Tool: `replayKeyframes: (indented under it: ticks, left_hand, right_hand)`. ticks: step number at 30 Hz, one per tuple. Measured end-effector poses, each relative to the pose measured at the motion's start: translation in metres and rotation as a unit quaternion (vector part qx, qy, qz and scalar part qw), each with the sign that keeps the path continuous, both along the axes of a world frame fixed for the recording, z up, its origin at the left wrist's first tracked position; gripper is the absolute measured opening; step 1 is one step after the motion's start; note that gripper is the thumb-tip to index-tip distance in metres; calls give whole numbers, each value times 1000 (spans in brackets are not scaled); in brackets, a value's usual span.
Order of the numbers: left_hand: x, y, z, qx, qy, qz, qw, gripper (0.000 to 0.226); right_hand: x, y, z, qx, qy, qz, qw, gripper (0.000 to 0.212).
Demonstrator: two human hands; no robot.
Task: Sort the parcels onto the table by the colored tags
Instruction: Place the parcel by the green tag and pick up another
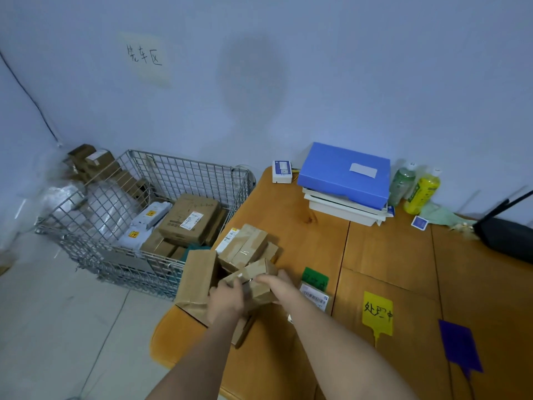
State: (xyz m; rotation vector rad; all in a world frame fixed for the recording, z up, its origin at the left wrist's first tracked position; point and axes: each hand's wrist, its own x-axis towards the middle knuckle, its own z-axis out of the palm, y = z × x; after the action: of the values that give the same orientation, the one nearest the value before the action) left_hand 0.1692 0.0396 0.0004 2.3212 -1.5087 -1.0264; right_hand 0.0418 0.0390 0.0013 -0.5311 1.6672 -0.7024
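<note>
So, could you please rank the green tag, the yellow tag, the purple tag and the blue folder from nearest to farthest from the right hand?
1. Green tag: just right of the right hand.
2. Yellow tag: further right on the table.
3. Purple tag and blue folder: too close to call; the tag lies far right, the folder by the wall.

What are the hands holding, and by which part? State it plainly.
Both hands hold one small cardboard parcel above the pile at the table's near-left corner. The left hand grips its left end; the right hand grips its right end.
</note>
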Motion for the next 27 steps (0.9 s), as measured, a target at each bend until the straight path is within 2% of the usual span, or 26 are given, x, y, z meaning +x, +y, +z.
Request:
replayKeyframes:
  ticks: [4, 6, 8, 9, 11, 13, 14, 15, 16, 18, 20, 22, 24, 27]
  left_hand:
    - [-20, -9, 38, -31, 95, 56, 993, 56]
    - [-32, -14, 57, -45, 165, 93, 981, 48]
    - [-43, -18, 71, -52, 243, 137, 959, 45]
    - [-48, -19, 76, -50, 290, 160, 942, 43]
    - [-56, -17, 84, -22, 429, 187, 883, 46]
    - [-61, -15, 88, 35, 578, 155, 801, 61]
    - [-62, -15, 87, 53, 626, 127, 767, 66]
    - [-62, -16, 85, 64, 652, 104, 749, 68]
    - [-61, -17, 82, 69, 661, 83, 743, 67]
    - [-58, -20, 75, 89, 662, 50, 743, 63]
    - [-58, -20, 70, 116, 660, 26, 742, 66]
    - [-60, -17, 66, 135, 659, 11, 740, 69]
    - [-64, -14, 64, 146, 668, 2, 730, 68]
    - [-67, -14, 62, 159, 681, -6, 714, 69]
  right_hand:
    - [-19, -9, 35, -107, 100, 28, 989, 75]
    - [-24, -8, 50, -183, 182, 34, 965, 74]
    - [-26, -3, 65, -240, 282, 65, 927, 73]
    - [-27, 1, 72, -262, 335, 86, 901, 72]
    - [-30, 10, 82, -303, 444, 132, 833, 71]
    - [-34, 20, 83, -345, 557, 192, 731, 71]
    - [-37, 24, 80, -360, 600, 217, 681, 71]
    - [-41, 30, 76, -370, 619, 233, 652, 69]
    - [-45, 36, 72, -375, 624, 245, 640, 67]
    - [-55, 46, 68, -384, 605, 271, 642, 62]
    - [-65, 55, 70, -382, 575, 296, 660, 56]
    - [-72, 60, 76, -386, 548, 280, 687, 51]
    - [-80, 62, 80, -368, 499, 222, 753, 45]
    - [-97, 58, 79, -293, 369, 59, 880, 44]
